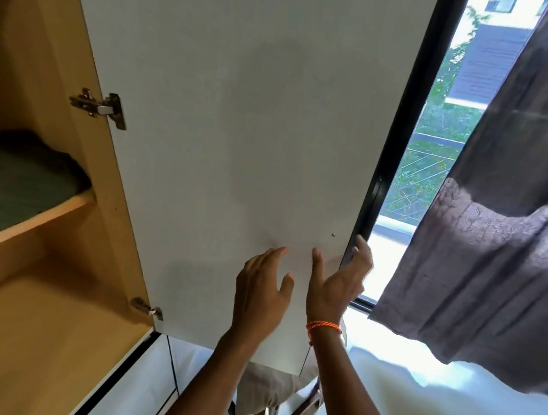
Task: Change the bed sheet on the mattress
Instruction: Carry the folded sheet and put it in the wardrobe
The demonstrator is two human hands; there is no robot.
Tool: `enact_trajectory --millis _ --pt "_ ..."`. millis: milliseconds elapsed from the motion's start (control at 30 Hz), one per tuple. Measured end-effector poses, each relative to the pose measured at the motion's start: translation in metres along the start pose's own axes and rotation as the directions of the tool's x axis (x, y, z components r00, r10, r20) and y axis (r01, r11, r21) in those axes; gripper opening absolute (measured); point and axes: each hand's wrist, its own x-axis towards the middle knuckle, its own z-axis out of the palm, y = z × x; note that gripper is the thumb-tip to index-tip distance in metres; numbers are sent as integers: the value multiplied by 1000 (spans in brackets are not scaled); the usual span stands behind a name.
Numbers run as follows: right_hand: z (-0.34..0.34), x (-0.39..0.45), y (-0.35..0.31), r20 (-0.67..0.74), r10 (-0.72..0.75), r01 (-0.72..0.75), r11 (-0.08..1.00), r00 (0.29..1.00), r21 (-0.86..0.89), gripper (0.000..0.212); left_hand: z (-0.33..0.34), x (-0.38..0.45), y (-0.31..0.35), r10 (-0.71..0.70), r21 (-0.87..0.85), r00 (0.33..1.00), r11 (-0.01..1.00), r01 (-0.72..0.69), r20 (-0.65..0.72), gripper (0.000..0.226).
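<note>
The right hand [337, 284] is curling its fingers round the free edge of the open wardrobe door [240, 134]; the left hand [261, 288] is hovering released; probably fetching linen, the folded green sheet [10, 182] is lying on the shelf [18, 227], next needing a reach inside.

At the left of the frame, a light wooden wardrobe shelf [40, 213] runs from the left edge up toward the middle, its pale front edge catching the light. A folded dark green cloth [10, 182] lies directly on it, filling most of the visible board and reaching almost to the front edge; its far end is lost in shadow. Below, at the lower left, the wardrobe's wooden bottom board [24, 342] spreads toward the lower edge.
</note>
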Motion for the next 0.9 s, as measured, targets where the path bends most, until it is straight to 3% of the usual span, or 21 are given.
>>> enact_trajectory --millis 67,200,367,533,600,733,900 --pt "-2 -1 -5 116 114 -126 987 987 104 59 3 -3 5 -24 -28 1000 999 24 -3 51" --pt "-19 -12 -17 101 205 -224 946 973 234 27 -4 -20 14 -4 -85 1000 996 6 27 52" --pt "-40 -61 -42 -27 191 -182 963 981 198 15 -22 -65 29 -4 -103 998 995 10 64 60" --pt "-69 -123 -89 -144 144 -103 961 979 257 24 -63 -131 19 19 -152 1000 988 -21 -12 59" --pt "-76 -148 -106 -98 153 -118 948 983 296 24 -86 -159 9 13 -180 998 983 -24 -61 57" --pt "-69 -218 -135 147 108 -150 938 983 313 30 -145 -214 -7 -61 -261 988 965 22 -142 49" --pt "-50 -329 -202 235 -2 -86 928 972 361 34 -225 -265 -41 -184 -429 940 902 45 -287 38"
